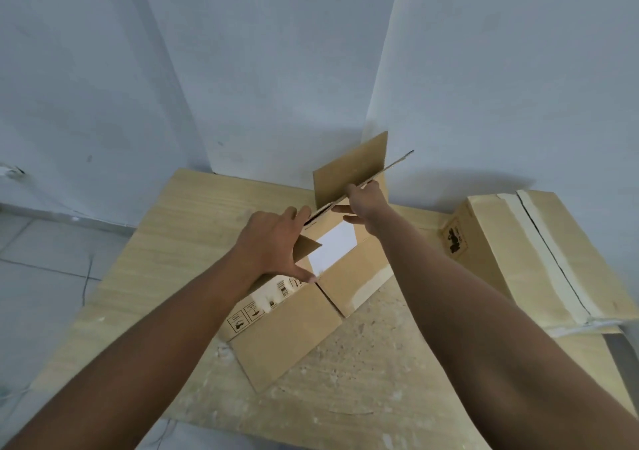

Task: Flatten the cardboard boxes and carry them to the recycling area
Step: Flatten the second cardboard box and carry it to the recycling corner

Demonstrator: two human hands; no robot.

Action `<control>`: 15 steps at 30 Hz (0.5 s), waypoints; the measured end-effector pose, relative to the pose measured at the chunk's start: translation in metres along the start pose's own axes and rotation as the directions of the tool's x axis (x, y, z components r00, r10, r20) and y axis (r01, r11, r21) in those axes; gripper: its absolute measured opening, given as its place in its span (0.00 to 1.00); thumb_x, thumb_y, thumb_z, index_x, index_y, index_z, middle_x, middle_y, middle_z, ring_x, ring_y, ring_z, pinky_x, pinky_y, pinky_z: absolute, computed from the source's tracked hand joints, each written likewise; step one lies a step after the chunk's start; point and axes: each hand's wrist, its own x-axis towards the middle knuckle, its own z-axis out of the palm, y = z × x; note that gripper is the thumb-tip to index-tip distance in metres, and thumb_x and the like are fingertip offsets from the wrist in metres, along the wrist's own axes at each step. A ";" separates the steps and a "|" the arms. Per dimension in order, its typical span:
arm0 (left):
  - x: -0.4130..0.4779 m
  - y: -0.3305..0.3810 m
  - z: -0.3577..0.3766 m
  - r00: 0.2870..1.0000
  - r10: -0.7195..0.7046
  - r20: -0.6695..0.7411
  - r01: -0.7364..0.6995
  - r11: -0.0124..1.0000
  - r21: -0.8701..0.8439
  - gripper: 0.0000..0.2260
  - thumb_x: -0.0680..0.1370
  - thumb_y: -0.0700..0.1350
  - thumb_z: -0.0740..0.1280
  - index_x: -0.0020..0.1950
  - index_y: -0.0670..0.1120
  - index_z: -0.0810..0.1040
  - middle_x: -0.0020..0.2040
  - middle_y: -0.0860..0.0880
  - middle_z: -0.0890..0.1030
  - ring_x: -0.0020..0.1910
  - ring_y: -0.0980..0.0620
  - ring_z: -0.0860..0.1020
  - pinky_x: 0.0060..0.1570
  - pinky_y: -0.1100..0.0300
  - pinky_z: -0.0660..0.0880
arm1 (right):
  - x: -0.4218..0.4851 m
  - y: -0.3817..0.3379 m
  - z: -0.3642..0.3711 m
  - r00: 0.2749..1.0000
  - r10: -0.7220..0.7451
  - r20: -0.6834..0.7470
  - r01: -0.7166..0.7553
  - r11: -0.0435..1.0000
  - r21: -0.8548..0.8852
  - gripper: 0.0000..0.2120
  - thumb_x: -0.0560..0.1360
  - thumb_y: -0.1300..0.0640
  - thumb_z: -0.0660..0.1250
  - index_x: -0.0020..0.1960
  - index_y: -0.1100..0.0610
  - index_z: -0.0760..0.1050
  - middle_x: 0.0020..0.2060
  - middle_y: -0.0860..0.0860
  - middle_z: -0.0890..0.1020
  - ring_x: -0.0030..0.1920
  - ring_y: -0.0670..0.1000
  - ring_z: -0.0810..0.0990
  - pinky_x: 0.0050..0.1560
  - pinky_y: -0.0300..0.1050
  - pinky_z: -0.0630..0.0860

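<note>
Head view: a raised flap [394, 164] of the open box [294, 325] is pinched at its edge by the right hand [363, 204], grip narrow, thumb beneath, apparently so that it can be folded back. The left hand [273, 242] is laid spread over the box's left end, clasping nothing, likely to brace it. The box is stood near the middle of the surface [166, 242], not yet flattened. A white sheet [335, 245] is seen inside. Handling symbols [256, 311] are printed on its side; no words can be read. A second box [539, 252], taped shut, lies to the right, its dark mark illegible.
</note>
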 end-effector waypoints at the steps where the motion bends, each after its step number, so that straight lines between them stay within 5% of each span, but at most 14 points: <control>1: 0.002 0.002 0.001 0.999 -0.030 0.031 0.029 0.999 0.026 0.45 0.61 0.75 0.69 0.67 0.49 0.61 0.52 0.50 0.77 0.42 0.46 0.81 0.40 0.56 0.72 | 0.002 0.001 -0.001 1.000 -0.005 0.001 0.005 1.000 0.002 0.25 0.82 0.56 0.55 0.76 0.58 0.53 0.60 0.49 0.77 0.40 0.49 0.88 0.56 0.55 0.81; 4: 0.014 0.002 -0.009 0.972 -0.160 0.174 0.169 0.985 -0.038 0.31 0.74 0.53 0.68 0.73 0.47 0.59 0.54 0.47 0.79 0.48 0.44 0.81 0.43 0.54 0.73 | 0.003 0.005 -0.001 1.000 -0.024 -0.017 0.024 1.000 0.009 0.23 0.81 0.57 0.56 0.74 0.59 0.57 0.58 0.51 0.80 0.37 0.48 0.87 0.52 0.52 0.81; 7: 0.031 -0.002 -0.018 0.948 -0.270 0.170 0.293 0.948 -0.125 0.25 0.77 0.47 0.64 0.73 0.47 0.61 0.57 0.45 0.80 0.52 0.41 0.80 0.43 0.54 0.71 | 0.000 0.010 -0.004 0.998 -0.046 -0.034 0.047 0.998 0.034 0.25 0.82 0.56 0.57 0.76 0.58 0.55 0.56 0.50 0.80 0.40 0.49 0.88 0.52 0.52 0.82; 10: 0.049 -0.005 -0.021 0.923 -0.307 0.234 0.364 0.893 -0.264 0.36 0.75 0.54 0.69 0.78 0.48 0.55 0.62 0.43 0.78 0.58 0.40 0.79 0.49 0.51 0.73 | -0.002 0.014 -0.007 0.998 -0.055 -0.037 0.057 0.997 0.053 0.26 0.82 0.55 0.58 0.77 0.56 0.54 0.57 0.52 0.80 0.42 0.51 0.88 0.51 0.51 0.83; 15: 0.077 -0.012 -0.023 0.899 -0.142 0.415 0.322 0.856 -0.404 0.64 0.66 0.56 0.79 0.77 0.53 0.27 0.70 0.39 0.74 0.63 0.39 0.77 0.60 0.45 0.75 | -0.007 0.022 -0.020 0.998 -0.040 -0.045 0.043 0.996 0.080 0.19 0.81 0.57 0.58 0.70 0.57 0.61 0.56 0.55 0.81 0.40 0.48 0.87 0.53 0.52 0.83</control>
